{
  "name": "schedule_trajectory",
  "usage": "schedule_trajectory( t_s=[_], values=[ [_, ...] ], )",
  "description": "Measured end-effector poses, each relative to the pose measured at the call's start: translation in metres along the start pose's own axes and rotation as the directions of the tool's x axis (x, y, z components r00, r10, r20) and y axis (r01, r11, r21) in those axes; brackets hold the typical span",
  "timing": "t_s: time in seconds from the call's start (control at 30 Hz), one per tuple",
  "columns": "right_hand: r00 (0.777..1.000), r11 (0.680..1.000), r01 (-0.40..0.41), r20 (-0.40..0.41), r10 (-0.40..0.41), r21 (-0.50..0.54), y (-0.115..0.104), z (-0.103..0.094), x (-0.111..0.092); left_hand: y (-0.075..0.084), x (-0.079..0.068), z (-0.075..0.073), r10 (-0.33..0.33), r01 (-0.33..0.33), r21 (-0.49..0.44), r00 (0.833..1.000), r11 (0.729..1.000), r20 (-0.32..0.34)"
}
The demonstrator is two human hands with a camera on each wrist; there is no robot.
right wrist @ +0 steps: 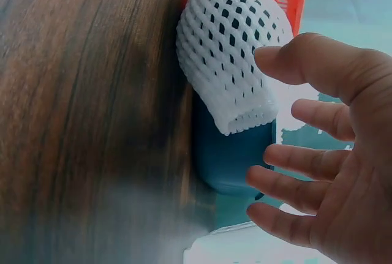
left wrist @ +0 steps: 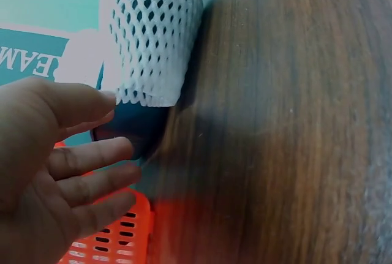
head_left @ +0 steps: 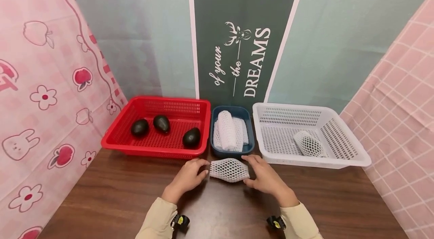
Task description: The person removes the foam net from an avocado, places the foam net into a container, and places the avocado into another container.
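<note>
An avocado in a white foam net sleeve [head_left: 229,170] lies on the wooden table, its dark skin showing through the mesh. My left hand [head_left: 190,175] is at its left end, fingers spread and relaxed. At the opposite end is my right hand [head_left: 264,176], its fingers likewise apart and loosely extended. In the left wrist view, the thumb tip overlaps the edge of the net sleeve [left wrist: 153,37]. The right wrist view has the thumb close beside the mesh [right wrist: 236,43], with the other fingers away from it. Neither hand grips the sleeve.
A red basket [head_left: 156,152] at the left holds three bare avocados [head_left: 191,137]. Behind the sleeved avocado, a blue bin [head_left: 234,153] holds folded white foam nets [head_left: 226,129]. To the right, a white basket [head_left: 312,161] contains another net-covered avocado [head_left: 309,144].
</note>
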State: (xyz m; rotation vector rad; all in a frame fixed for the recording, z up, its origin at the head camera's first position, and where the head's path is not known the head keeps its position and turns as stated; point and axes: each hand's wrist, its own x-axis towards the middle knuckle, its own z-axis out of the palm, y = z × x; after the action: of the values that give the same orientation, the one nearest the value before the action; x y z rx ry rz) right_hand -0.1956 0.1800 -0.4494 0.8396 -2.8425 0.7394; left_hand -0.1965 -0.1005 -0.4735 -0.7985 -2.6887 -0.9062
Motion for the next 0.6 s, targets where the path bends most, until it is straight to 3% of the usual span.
schedule_trajectory(
  t_s=[0.17,0.37,0.6],
  values=[
    [0.998,0.998,-0.037,0.047,0.035,0.047,0.004,0.002,0.0,-0.003,0.001,0.006,0.001,-0.001,-0.027,1.0,1.0,-0.004],
    [0.999,0.996,-0.04,0.035,0.037,0.077,0.01,0.003,0.001,-0.006,0.006,0.01,-0.017,0.018,-0.112,1.0,0.994,0.012],
    [0.998,0.986,-0.048,0.056,0.04,0.158,0.014,0.002,0.002,-0.003,0.012,0.013,-0.073,0.069,-0.227,0.997,0.972,-0.01]
  ],
)
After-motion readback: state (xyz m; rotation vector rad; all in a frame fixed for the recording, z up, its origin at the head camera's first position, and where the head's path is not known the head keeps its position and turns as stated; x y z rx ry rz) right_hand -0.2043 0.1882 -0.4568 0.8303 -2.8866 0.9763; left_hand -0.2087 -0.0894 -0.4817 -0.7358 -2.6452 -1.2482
